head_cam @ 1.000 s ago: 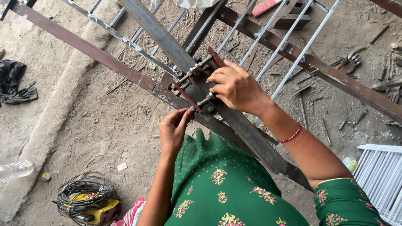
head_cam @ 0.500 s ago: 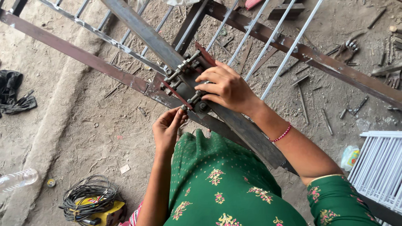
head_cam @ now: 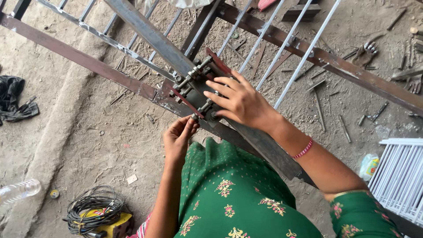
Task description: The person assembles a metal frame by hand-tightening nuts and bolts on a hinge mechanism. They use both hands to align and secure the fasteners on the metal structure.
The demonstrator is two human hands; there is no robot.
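Left hand (head_cam: 178,139), frame centre, pinches bolt end (head_cam: 194,117) under metal bracket (head_cam: 194,88). Right hand (head_cam: 240,101) lies open, fingers spread on bracket, pressing against steel bar (head_cam: 264,143).

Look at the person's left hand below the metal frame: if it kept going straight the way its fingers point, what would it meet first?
The left hand points up and right, its fingertips pinched at a bolt end on the clamp. It would probably meet that bolt and the steel bar first; depth is unclear.

Metalworking yard, dirt floor (head_cam: 88,132), rusty steel frame (head_cam: 79,59), scattered metal offcuts (head_cam: 319,110), coiled cable (head_cam: 94,207)
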